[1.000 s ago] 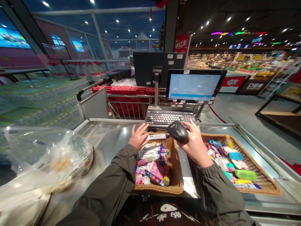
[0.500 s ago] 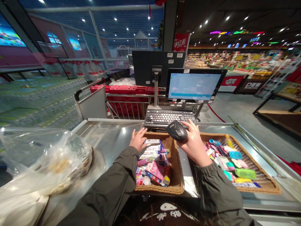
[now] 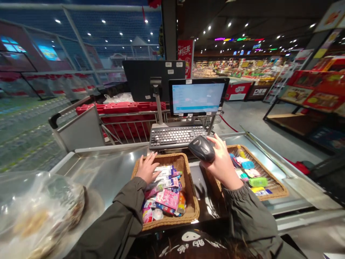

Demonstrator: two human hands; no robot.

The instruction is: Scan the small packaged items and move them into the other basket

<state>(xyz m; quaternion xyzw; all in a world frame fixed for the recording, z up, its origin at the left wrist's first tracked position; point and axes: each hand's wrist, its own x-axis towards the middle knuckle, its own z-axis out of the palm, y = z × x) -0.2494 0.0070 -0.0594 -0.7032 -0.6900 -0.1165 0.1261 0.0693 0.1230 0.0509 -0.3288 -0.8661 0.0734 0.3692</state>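
My right hand (image 3: 221,163) is wrapped round a black handheld scanner (image 3: 202,148), held up between two wicker baskets. My left hand (image 3: 147,169) reaches into the left basket (image 3: 192,207), its fingers spread over several small packets (image 3: 164,172) at the far end; whether it grips one I cannot tell. The right basket (image 3: 275,185) also holds several colourful small packets (image 3: 249,172). Both baskets sit on a steel checkout counter (image 3: 107,169).
A keyboard (image 3: 175,136) and lit monitor (image 3: 198,97) stand behind the baskets, with a dark second screen (image 3: 140,79) to their left. A clear plastic bag (image 3: 40,212) lies at the left. Red baskets sit behind a rail (image 3: 126,117). Shelves (image 3: 309,104) stand at right.
The view has swung to the right, so everything sits further left in the frame. My left hand has slid down from the basket's far rim onto the packets. The scanner stays held up.
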